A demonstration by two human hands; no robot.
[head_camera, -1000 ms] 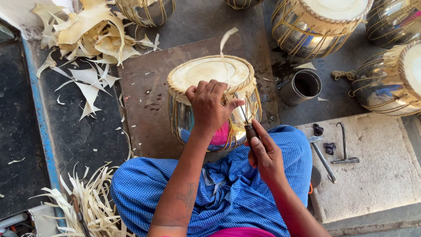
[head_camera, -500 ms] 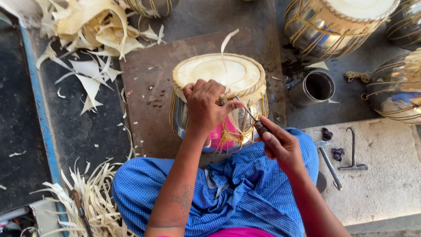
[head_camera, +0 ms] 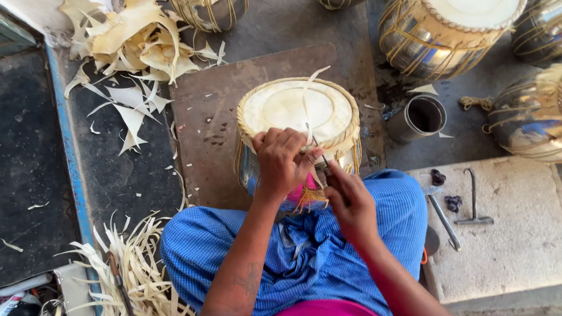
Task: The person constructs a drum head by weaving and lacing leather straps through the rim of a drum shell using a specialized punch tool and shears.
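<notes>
A metal drum [head_camera: 295,108] with a pale skin head and a braided rim stands on a brown board [head_camera: 205,117] between my knees. My left hand [head_camera: 284,161] grips the drum's near rim, fingers curled over the braid. My right hand [head_camera: 348,202] is closed on a thin dark-handled tool [head_camera: 321,155], whose tip touches the rim just right of my left fingers. A pale strip of hide [head_camera: 307,102] rises from the rim across the head. Pink and orange threads hang under the rim by my hands.
Several other metal drums [head_camera: 445,35] stand at the back and right [head_camera: 527,117]. A small steel cup [head_camera: 418,117] sits right of the board. A hook tool [head_camera: 473,199] and a hammer [head_camera: 442,219] lie on a stone slab [head_camera: 509,251]. Hide scraps [head_camera: 134,47] lie at left.
My right hand has moved left and closer to my left hand, bringing the tool tip onto the rim. The view has dropped slightly, so the drum sits lower in the frame.
</notes>
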